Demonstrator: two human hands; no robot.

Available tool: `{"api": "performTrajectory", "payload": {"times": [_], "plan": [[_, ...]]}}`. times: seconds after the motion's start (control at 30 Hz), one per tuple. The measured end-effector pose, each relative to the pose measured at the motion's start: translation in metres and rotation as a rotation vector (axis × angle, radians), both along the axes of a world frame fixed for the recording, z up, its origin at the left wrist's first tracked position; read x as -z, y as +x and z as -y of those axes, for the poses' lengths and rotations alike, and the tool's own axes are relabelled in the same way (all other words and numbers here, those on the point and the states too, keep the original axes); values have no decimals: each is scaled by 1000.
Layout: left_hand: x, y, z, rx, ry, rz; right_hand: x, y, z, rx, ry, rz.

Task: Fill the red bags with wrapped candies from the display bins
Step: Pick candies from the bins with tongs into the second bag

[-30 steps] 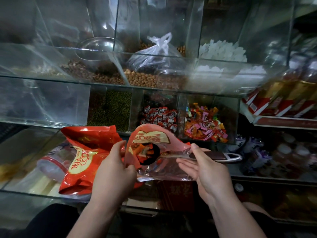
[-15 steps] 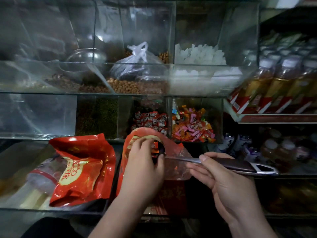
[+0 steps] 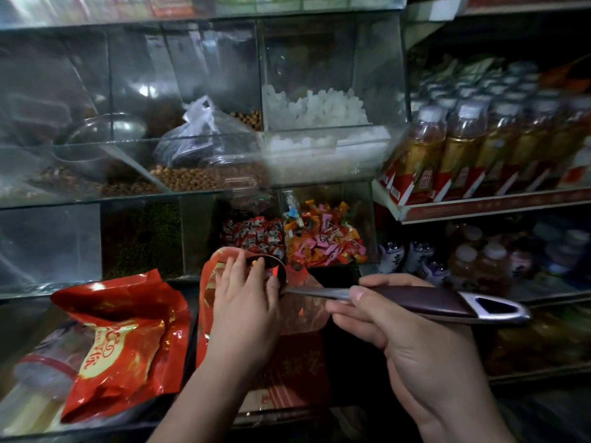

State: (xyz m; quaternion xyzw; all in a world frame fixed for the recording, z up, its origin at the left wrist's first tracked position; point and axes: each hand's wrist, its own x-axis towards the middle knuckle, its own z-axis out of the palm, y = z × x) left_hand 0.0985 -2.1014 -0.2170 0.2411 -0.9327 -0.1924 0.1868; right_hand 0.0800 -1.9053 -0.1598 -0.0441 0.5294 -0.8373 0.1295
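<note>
Step in hand looked like the dump: the left hand (image 3: 244, 306) had its fingers curled over the mouth of the shiny red foil gift bag (image 3: 207, 302), gripping it open. The right hand (image 3: 425, 343) was pinching the dark-handled steel ladle (image 3: 415, 300), thumb on top and fingers wrapped under. The ladle's bowl sat right in the bag's mouth with a few wrappers showing in it.

The red-and-white wrapped candies (image 3: 252, 236) were in the glass bin at 12 o'clock from the bag, and the orange and pink wrapped candies (image 3: 323, 246) at 1 o'clock. A second crinkled red foil bag (image 3: 128, 330) lay at 9 o'clock, looking stuffed already.

My guess for the next move: tip the ladle so everything slides in, keep the mouth wide so nothing spills, then go back up to a bin.
</note>
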Motion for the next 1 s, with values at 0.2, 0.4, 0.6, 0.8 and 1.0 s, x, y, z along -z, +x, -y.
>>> {"api": "performTrajectory", "payload": {"times": [0.2, 0.4, 0.6, 0.8, 1.0], "plan": [[-25, -41, -9, 172, -129, -7, -16, -14, -16, 134, -87, -45], [-45, -125, -8, 310, -74, 303, -16, -50, -10, 197, -154, 15], [-55, -159, -6, 244, 49, 457, 18, -90, 26, 292, 33, -58], [-50, -159, -6, 257, 127, 401, 48, -120, 58, 280, 540, -502], [-57, -131, 8, 273, 52, 258, 59, -128, 62, 47, 784, -883]]}}
